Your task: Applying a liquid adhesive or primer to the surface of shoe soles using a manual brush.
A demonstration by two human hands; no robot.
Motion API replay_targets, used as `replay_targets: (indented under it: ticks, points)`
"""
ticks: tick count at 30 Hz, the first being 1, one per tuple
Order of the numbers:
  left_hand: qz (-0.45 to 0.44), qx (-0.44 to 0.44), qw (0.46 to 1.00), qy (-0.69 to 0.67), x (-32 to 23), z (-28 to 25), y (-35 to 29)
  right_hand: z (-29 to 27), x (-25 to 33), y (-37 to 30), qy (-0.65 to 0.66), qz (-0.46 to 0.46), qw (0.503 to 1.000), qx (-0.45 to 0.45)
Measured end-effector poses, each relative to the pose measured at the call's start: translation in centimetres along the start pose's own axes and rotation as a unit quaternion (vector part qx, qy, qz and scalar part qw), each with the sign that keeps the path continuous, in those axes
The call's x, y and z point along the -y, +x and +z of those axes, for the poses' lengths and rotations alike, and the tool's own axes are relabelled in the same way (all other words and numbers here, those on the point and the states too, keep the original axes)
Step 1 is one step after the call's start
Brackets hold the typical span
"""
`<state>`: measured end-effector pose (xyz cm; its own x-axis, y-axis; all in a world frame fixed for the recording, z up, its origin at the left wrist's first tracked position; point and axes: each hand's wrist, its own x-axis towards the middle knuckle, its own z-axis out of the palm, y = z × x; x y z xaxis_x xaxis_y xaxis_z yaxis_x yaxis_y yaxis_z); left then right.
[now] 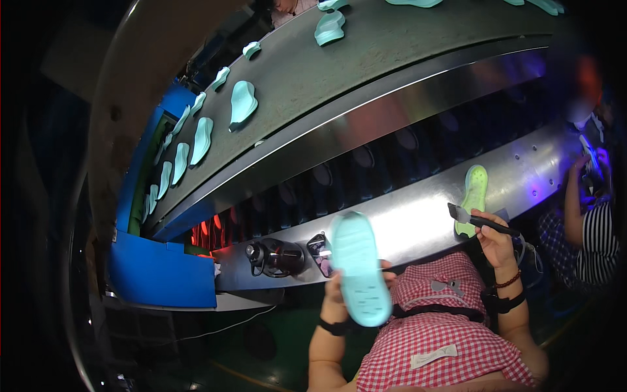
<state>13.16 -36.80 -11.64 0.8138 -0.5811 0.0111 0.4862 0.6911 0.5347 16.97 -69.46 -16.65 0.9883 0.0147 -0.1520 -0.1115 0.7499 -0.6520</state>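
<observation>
My left hand (336, 291) grips a light blue shoe sole (361, 271) by its edges, raised in front of my checked apron with its broad face showing. Fingertips show on both sides of the sole; the rest of the hand is partly behind it. In my right hand (498, 243) is a flat brush (484, 222) with a black handle, its dark bristles pointing left. Beyond and left of that hand, a yellow-green shoe sole (476, 186) lies lengthwise on the metal ledge (418, 225). The brush passes over this sole; whether it touches cannot be told.
A dark conveyor belt (294, 85) carries several light blue soles (243, 102). Dark shoe soles show dimly in the lower channel. A black bottle (281, 257) and a dark patterned object (320, 253) sit on the ledge. Blue housing (160, 271) stands left; a co-worker (581, 228) works at right.
</observation>
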Motion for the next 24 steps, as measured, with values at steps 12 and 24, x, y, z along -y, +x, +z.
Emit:
replay_targets:
  ticks: [12, 24]
  points:
    - [0.002, -0.136, 0.984, -0.117, 7.3, 0.1, 8.8, 4.2, -1.9, 2.3, -0.166, 0.037, 0.979, 0.114]
    - [0.047, -0.191, 0.972, -0.132, 9.3, 0.1, 9.7, 6.8, -3.1, 4.1, -0.457, -0.143, 0.872, 0.104]
